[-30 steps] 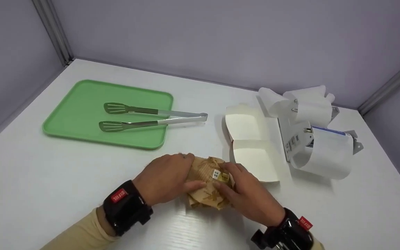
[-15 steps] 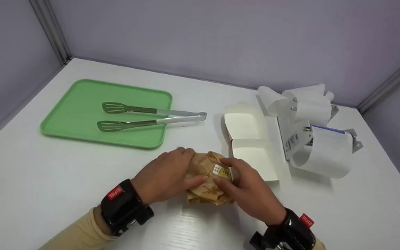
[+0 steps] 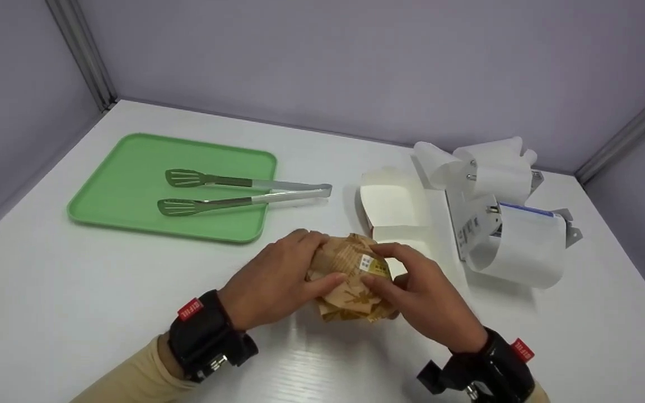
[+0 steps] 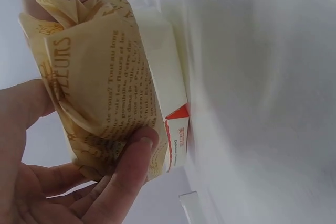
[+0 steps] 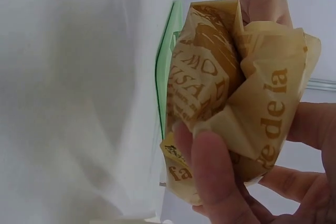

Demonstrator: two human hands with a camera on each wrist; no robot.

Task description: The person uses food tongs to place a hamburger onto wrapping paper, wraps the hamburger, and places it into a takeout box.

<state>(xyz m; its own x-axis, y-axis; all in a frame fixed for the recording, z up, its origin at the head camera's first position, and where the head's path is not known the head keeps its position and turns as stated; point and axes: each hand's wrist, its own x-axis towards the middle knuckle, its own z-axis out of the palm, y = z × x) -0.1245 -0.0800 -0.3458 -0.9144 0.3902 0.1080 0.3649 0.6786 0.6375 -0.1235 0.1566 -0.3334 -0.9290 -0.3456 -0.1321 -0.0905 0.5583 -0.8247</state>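
Note:
Both hands hold a paper-wrapped burger (image 3: 350, 299), a round bundle in brown printed paper whose contents are hidden. My left hand (image 3: 275, 285) grips its left side, the thumb lying across the front. From the right, my right hand (image 3: 434, 299) pinches it, with thumb and forefinger at a white and yellow sticker (image 3: 372, 264). Folded paper ends of the wrapped burger (image 5: 236, 77) stick out in the right wrist view. The bundle is lifted off the table in the left wrist view. Just behind it lies an open white carton (image 3: 392, 204), its near half partly covered.
A green tray (image 3: 112, 190) lies at the back left. Metal tongs (image 3: 291, 186) rest partly on it, handles reaching past its right edge. On the right stands a metal holder with rolls of white paper (image 3: 529, 246). Walls border the table (image 3: 48, 280) behind and at the sides.
Both hands have raised the wrapped burger and shifted it slightly right and away from me, so it now overlaps the near half of the carton. The grip looks much the same.

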